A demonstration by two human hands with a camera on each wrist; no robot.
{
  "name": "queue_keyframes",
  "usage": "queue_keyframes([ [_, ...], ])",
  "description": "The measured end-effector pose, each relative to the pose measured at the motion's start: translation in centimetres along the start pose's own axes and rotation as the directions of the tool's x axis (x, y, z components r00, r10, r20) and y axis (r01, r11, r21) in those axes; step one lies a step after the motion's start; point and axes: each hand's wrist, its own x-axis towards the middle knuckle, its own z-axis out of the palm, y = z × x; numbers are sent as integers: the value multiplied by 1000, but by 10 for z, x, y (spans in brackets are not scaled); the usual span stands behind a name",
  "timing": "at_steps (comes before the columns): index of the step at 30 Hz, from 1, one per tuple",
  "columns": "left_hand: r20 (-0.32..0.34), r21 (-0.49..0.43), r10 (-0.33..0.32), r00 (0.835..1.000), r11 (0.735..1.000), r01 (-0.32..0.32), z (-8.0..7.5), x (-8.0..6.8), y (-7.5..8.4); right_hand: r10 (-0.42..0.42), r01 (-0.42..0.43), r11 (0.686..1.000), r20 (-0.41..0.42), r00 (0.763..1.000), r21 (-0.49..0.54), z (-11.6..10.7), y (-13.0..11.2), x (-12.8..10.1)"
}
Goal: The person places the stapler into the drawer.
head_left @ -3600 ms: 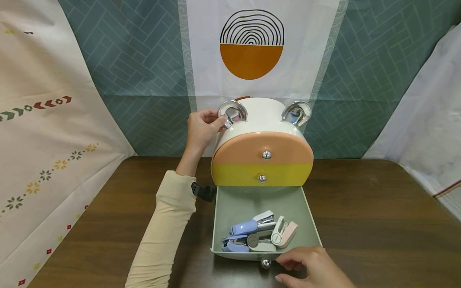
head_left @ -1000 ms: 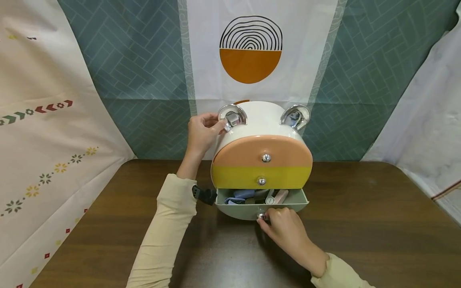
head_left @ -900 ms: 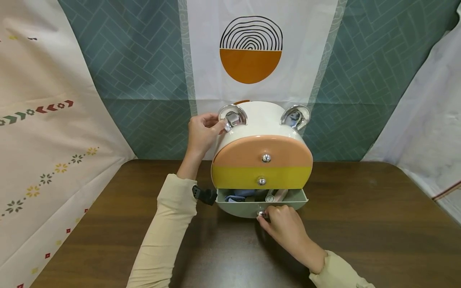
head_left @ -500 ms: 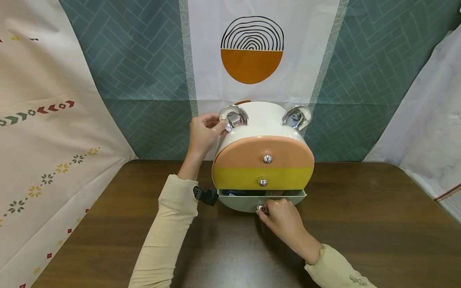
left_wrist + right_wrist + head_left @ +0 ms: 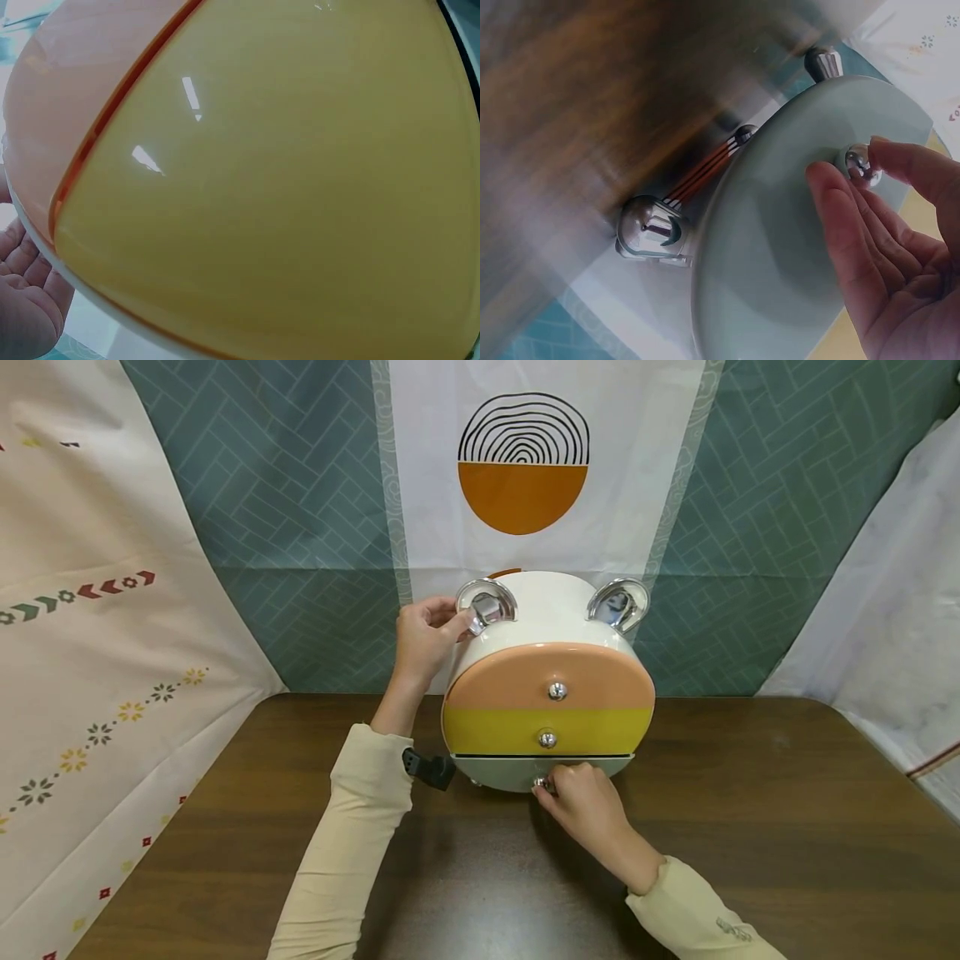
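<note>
A small rounded white drawer cabinet (image 5: 551, 606) with two silver ears stands on the table. Its front has an orange drawer (image 5: 510, 677), a yellow drawer (image 5: 487, 731) and a pale green bottom drawer (image 5: 495, 772). My left hand (image 5: 422, 643) holds the left silver ear (image 5: 491, 593) between thumb and fingers. At the bottom, my right hand (image 5: 588, 806) pinches the round silver knob (image 5: 862, 166) of the green drawer. A thin dark gap shows above the green front, and the staplers inside are hidden. The left wrist view is mostly filled by the yellow front.
The brown wooden table (image 5: 750, 827) stretches out on both sides of the cabinet. Behind hangs a teal and white patterned cloth (image 5: 300, 568). Silver feet (image 5: 649, 225) under the cabinet show in the right wrist view. A black wrist strap device (image 5: 427, 768) sits beside the cabinet.
The green drawer, well out with several staplers showing, has slid back nearly flush. My right hand took its knob and moved away from me with it. The left hand stays on the ear.
</note>
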Motion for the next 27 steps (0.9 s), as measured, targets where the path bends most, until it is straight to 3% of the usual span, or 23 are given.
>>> queue_keyframes([
  [16, 1, -21, -11, 1000, 1000, 11, 0, 0, 3, 4, -4, 1000, 10, 1000, 7, -1, 2, 7],
  [23, 3, 21, 4, 1000, 1000, -4, -1, 0, 3, -2, 2, 1000, 22, 1000, 8, -1, 5, 8],
  [27, 15, 57, 2, 1000, 998, -3, -3, -1, 4, -1, -2, 998, 48, 999, 69, -4, 11, 7],
])
